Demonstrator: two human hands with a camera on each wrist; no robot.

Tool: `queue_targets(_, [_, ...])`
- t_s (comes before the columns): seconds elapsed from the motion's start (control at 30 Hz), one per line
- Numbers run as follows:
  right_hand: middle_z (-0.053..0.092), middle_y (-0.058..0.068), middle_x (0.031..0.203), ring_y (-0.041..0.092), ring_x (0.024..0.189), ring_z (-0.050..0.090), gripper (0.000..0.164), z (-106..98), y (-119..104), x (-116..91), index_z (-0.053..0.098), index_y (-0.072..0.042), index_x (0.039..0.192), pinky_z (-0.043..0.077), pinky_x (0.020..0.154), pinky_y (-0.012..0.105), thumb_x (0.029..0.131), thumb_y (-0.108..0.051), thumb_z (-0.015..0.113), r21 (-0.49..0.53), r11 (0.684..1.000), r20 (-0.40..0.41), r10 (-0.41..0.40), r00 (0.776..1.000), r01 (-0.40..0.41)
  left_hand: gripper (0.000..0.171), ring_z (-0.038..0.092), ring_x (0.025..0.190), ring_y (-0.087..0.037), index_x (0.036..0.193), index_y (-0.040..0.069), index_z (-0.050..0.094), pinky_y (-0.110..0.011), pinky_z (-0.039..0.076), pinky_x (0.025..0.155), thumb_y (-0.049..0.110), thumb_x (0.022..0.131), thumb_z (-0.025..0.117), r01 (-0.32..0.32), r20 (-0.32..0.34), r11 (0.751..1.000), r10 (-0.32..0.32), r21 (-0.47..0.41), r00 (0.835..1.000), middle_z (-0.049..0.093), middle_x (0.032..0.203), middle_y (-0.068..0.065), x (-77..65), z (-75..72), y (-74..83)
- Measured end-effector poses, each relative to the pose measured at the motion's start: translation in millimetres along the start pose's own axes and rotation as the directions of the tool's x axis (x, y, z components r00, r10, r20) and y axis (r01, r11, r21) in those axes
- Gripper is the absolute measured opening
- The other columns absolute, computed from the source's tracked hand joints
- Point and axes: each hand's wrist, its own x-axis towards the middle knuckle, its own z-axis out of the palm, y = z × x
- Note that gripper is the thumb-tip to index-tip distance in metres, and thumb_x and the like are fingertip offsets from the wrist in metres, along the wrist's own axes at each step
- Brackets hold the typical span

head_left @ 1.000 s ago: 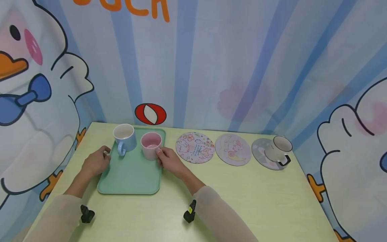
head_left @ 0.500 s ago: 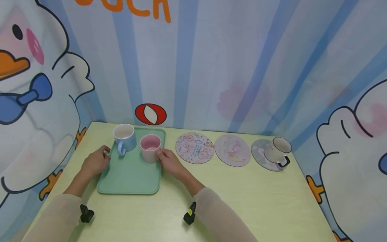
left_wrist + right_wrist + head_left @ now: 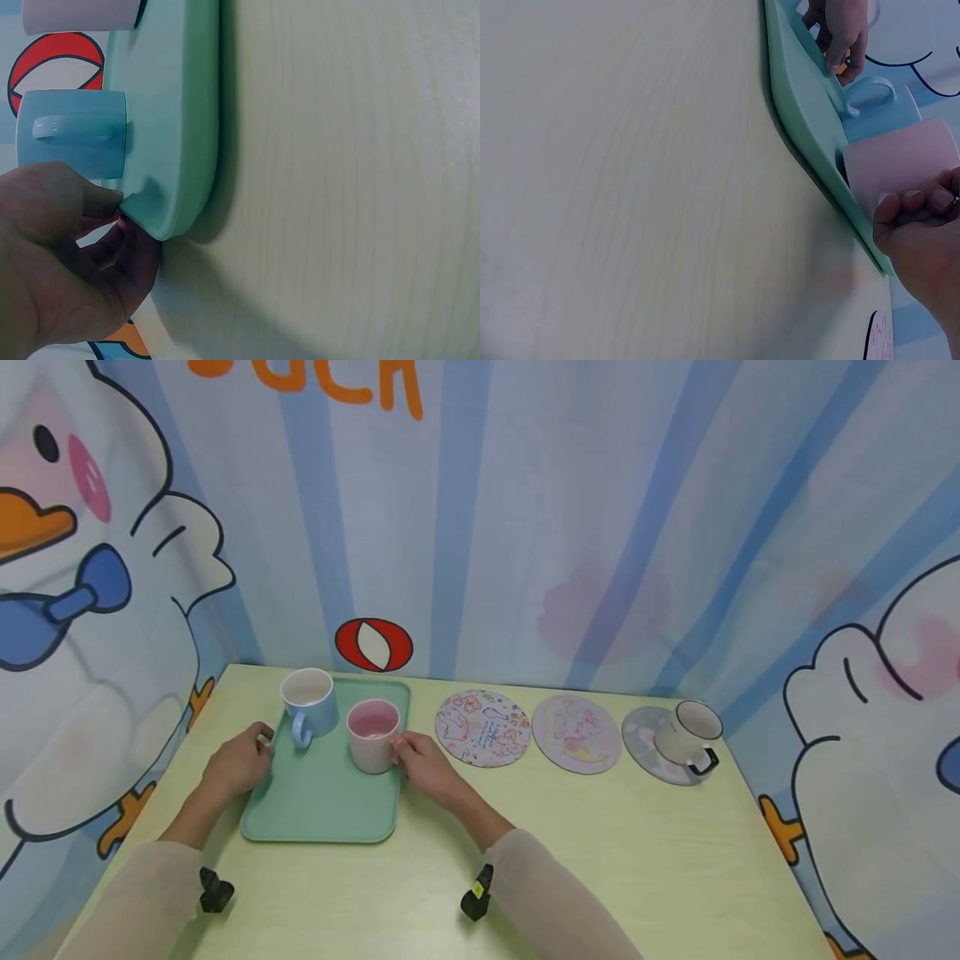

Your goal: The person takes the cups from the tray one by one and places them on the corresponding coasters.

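Note:
My left hand (image 3: 238,762) pinches the left edge of a green tray (image 3: 322,814); in the left wrist view its thumb lies over the rim (image 3: 169,225). A light blue mug (image 3: 318,710) stands at the tray's back left, its handle facing me. The pink mug (image 3: 372,747) is over the tray's right side, and my right hand (image 3: 427,768) grips it at its right, where the handle is hidden by my fingers (image 3: 911,202). In the right wrist view a dark shadow shows beneath the pink mug's base, close over the tray.
Right of the tray lie a floral round coaster (image 3: 483,747) and a pink round coaster (image 3: 577,735). A grey coaster (image 3: 641,735) farther right bears a white mug (image 3: 678,739) with a black handle. A printed curtain (image 3: 510,527) hangs behind the table (image 3: 600,877).
The pink mug has moved a short way toward me over the tray, with my right hand on it. My left hand, the tray and the blue mug stay in place.

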Motion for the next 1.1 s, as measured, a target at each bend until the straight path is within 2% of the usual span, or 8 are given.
queue_targets(0.13, [0.045, 0.001, 0.073, 0.015, 0.067, 0.042, 0.045, -2.3, 1.4, -2.6, 0.052, 0.011, 0.096, 0.039, 0.064, 0.027, 0.117, -0.027, 0.04, 0.014, 1.0, 0.001, -0.02, 1.0, 0.02, 0.035, 0.062, 0.083, -0.034, 0.134, -0.008, 0.049, -0.049, 0.049, 0.072, 0.014, 0.108, 0.046, 0.006, 0.005, 1.0, -0.006, 0.0, 1.0, 0.065, 0.104, -0.025, 1.5, 0.9, -1.0])
queue_targets(0.3, [0.047, 0.002, 0.074, 0.015, 0.069, 0.044, 0.043, -3.6, -0.6, -7.2, 0.051, 0.0, 0.086, 0.041, 0.066, 0.028, 0.117, -0.028, 0.039, -0.002, 1.0, -0.011, -0.022, 1.0, 0.022, 0.034, 0.062, 0.084, -0.035, 0.134, -0.008, 0.049, -0.051, 0.049, 0.073, 0.014, 0.108, 0.046, 0.008, -0.001, 1.0, -0.008, 0.001, 1.0, 0.065, 0.106, -0.026, 1.0, 1.0, -0.2])
queue_targets(0.53, [0.05, 0.001, 0.077, 0.016, 0.074, 0.048, 0.04, -8.9, -9.5, -15.3, 0.051, -0.005, 0.086, 0.047, 0.073, 0.031, 0.117, -0.028, 0.039, -0.025, 0.999, -0.025, -0.038, 0.999, 0.037, 0.035, 0.062, 0.083, -0.033, 0.134, -0.009, 0.049, -0.049, 0.049, 0.071, 0.014, 0.109, 0.046, 0.008, 0.001, 1.0, -0.008, 0.001, 1.0, 0.065, 0.106, -0.026, 0.7, 1.4, -1.1])
queue_targets(0.87, [0.049, 0.005, 0.081, 0.02, 0.077, 0.049, 0.04, -30.5, -11.9, -24.9, 0.051, -0.001, 0.091, 0.047, 0.073, 0.031, 0.117, -0.027, 0.038, 0.011, 0.997, -0.027, -0.076, 0.997, 0.076, 0.035, 0.062, 0.084, -0.034, 0.135, -0.008, 0.049, -0.048, 0.048, 0.071, 0.015, 0.108, 0.046, 0.015, 0.007, 1.0, -0.015, -0.008, 1.0, 0.064, 0.105, -0.024, 3.7, 3.7, -3.3])
queue_targets(1.1, [0.049, 0.006, 0.082, 0.02, 0.078, 0.05, 0.04, -45.6, -9.5, -30.5, 0.052, 0.001, 0.093, 0.047, 0.074, 0.031, 0.117, -0.028, 0.039, 0.015, 0.997, -0.062, -0.077, 0.995, 0.078, 0.035, 0.062, 0.085, -0.035, 0.135, -0.008, 0.049, -0.05, 0.049, 0.073, 0.015, 0.109, 0.046, 0.015, 0.002, 1.0, -0.015, -0.005, 1.0, 0.065, 0.106, -0.025, 2.8, 2.8, -2.3])
